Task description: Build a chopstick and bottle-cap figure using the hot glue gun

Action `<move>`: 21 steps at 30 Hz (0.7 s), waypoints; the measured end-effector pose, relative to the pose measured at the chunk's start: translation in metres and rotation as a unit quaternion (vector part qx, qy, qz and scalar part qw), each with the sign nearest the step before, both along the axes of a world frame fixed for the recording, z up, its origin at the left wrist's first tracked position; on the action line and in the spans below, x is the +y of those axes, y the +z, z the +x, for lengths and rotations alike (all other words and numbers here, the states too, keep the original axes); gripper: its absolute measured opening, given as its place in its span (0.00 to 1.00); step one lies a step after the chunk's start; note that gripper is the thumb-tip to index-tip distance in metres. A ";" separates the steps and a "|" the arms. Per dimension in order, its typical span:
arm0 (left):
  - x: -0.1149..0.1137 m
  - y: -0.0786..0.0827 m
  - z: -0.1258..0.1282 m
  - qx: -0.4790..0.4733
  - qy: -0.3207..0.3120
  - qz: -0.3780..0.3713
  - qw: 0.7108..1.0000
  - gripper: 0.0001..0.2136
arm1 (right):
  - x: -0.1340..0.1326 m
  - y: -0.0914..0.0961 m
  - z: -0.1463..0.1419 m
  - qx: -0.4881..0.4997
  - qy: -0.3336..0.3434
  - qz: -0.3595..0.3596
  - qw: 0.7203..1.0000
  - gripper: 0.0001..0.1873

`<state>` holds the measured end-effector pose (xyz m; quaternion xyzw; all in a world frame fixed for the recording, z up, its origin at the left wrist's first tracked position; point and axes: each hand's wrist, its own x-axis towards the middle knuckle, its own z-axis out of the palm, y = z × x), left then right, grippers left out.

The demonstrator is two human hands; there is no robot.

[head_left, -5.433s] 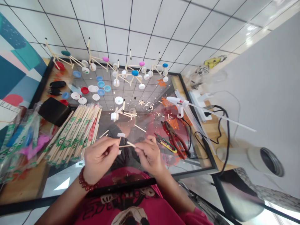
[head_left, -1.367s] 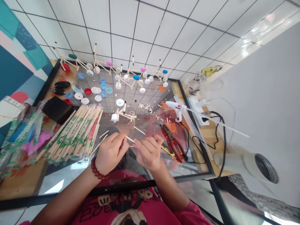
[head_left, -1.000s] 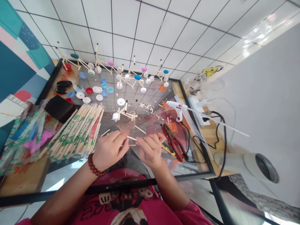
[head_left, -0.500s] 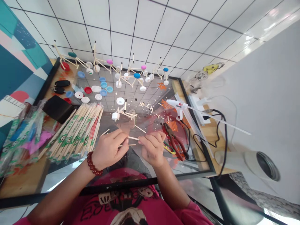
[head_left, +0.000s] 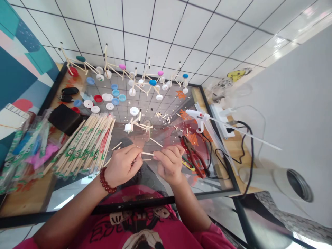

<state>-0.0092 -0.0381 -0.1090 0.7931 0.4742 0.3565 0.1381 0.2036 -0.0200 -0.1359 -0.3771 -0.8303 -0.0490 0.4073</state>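
A short wooden stick (head_left: 147,154) spans the gap between my two hands above the glass tabletop. My left hand (head_left: 126,163), with a red bead bracelet at its wrist, pinches one end. The other end is between the fingers of my right hand (head_left: 169,163). Just beyond them stands a small stick model (head_left: 137,125) with white bottle-cap wheels and a black-tipped upright. A loose cut stick (head_left: 156,142) lies close to it, and another short stick (head_left: 146,159) shows below the held one.
Bundled wrapped chopsticks (head_left: 88,145) lie at left, near a black box (head_left: 64,119). Loose bottle caps (head_left: 115,92) and several finished bicycle-like models (head_left: 153,83) stand at the back. On the right are pliers (head_left: 193,155), a hot glue gun (head_left: 198,117) and its cable, and a power strip (head_left: 221,121).
Both hands keep the same grip on the stick, nearly still. The whole view has shifted slightly, with the scene a little to the right.
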 end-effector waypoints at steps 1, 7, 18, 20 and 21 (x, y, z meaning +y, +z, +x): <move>0.000 0.001 0.000 0.003 -0.006 -0.004 1.000 0.09 | 0.000 0.000 0.000 -0.002 -0.001 0.000 1.000 0.11; 0.005 0.006 -0.007 0.154 -0.026 0.093 0.983 0.11 | 0.001 0.002 0.001 -0.026 0.028 -0.001 0.999 0.12; 0.001 0.008 -0.010 -0.196 0.071 -0.101 0.973 0.13 | 0.001 0.001 0.005 0.035 0.013 0.060 0.998 0.10; 0.002 0.009 -0.015 -0.199 0.077 -0.095 0.972 0.11 | 0.001 0.001 0.005 0.029 0.004 0.053 0.998 0.10; 0.002 0.010 -0.018 -0.184 0.071 -0.085 0.977 0.10 | 0.001 0.000 0.005 0.024 0.001 0.049 0.999 0.10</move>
